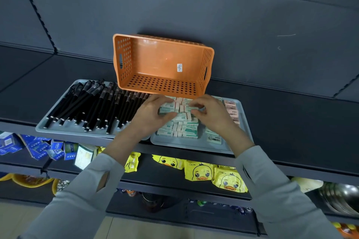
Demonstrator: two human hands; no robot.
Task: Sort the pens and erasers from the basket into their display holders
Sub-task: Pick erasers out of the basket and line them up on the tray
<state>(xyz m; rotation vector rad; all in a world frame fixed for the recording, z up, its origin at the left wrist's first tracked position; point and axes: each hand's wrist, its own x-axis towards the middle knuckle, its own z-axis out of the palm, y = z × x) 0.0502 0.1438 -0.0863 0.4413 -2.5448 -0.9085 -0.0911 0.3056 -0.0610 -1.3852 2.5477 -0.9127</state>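
Note:
An orange perforated basket (161, 64) stands tipped on its side at the back of the shelf, its open mouth facing me and nothing visible inside. Several black pens (91, 105) lie in the grey tray on the left (64, 131). Green-and-white erasers (180, 124) are stacked in rows in the grey tray on the right (194, 146). My left hand (153, 114) grips the left end of the eraser rows, thumb curled against them. My right hand (211, 112) pinches erasers at the right end of the same rows.
Pink erasers (232, 110) line the right tray's far side, and a white 4B eraser (213, 138) lies near its front. Below the shelf edge sit blue boxes (35, 145) and yellow duck packets (202, 172). The dark back wall rises behind the basket.

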